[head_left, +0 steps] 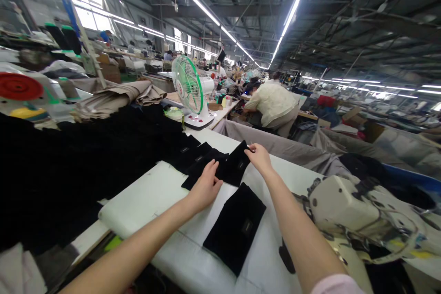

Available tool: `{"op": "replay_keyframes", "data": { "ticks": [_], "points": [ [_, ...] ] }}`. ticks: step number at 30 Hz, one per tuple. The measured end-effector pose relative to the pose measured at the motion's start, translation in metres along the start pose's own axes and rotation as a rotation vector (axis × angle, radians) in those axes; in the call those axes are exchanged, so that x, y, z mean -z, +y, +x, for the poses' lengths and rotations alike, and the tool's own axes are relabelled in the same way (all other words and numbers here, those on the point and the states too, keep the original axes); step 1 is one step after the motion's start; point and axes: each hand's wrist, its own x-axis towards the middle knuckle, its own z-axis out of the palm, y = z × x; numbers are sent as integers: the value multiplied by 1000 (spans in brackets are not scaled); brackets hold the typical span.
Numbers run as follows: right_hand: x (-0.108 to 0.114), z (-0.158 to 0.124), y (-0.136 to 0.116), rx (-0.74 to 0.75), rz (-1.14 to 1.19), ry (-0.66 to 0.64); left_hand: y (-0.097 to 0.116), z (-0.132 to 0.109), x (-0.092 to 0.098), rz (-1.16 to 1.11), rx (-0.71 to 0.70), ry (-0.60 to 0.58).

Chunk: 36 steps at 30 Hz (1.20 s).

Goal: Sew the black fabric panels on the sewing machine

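Note:
My right hand [260, 158] pinches the upper right corner of a black fabric piece [237, 165] that bears a small dark label. My left hand [206, 187] lies at the near edge of the neighbouring black pieces, its fingers stretched out and its thumb apart. Those pieces [196, 158] overlap in a row running to the left, and small labels show on some. Closer to me, a separate black piece [236, 229], also labelled, lies flat on the white tabletop [138, 206] between my forearms.
A large heap of black fabric [69, 161] covers the left side. A sewing machine [344, 202] stands at the right. Behind the work are a green-rimmed fan [189, 83] and folded beige cloth [113, 98]. A person in a pale shirt [272, 103] bends over beyond the table.

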Motion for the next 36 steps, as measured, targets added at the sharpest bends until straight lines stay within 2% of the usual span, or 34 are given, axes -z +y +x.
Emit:
{"op": "replay_keyframes", "data": {
  "ticks": [3, 7, 8, 10, 13, 15, 17, 19, 21, 23, 25, 27, 31, 34, 36],
  "points": [
    [36, -22, -21, 156, 76, 51, 14, 2, 6, -86, -51, 154],
    [81, -67, -49, 339, 245, 77, 44, -7, 20, -160, -127, 315],
    [89, -79, -52, 355, 307, 80, 51, -12, 24, -229, -113, 298],
    [98, -98, -50, 320, 357, 98, 61, -25, 30, -418, -54, 140],
    [92, -121, -28, 149, 165, 76, 65, -54, 28, -576, 58, -151],
    [78, -132, -10, 51, -1, -32, 60, -76, 19, -481, 103, -203],
    [63, -140, 5, -2, -118, -173, 53, -95, 10, -257, 93, -208],
    [53, -141, 12, -37, -214, -239, 48, -107, 5, 12, 35, -191],
    [46, -132, 11, -50, -264, -177, 45, -108, 9, 224, -32, -144],
    [39, -112, 4, -17, -247, -75, 43, -97, 19, 353, -59, -46],
    [26, -82, -6, 48, -206, -39, 39, -76, 31, 443, -16, 61],
    [5, -49, -18, 112, -160, -82, 31, -51, 40, 526, 95, 115],
    [-50, 7, -38, 185, -76, -167, 15, -15, 44, 642, 287, 49],
    [-81, 31, -45, 199, -42, -221, 8, -9, 39, 650, 305, 15],
    [-91, 39, -44, 210, -32, -270, 5, -12, 35, 645, 269, 36]
  ]
}}
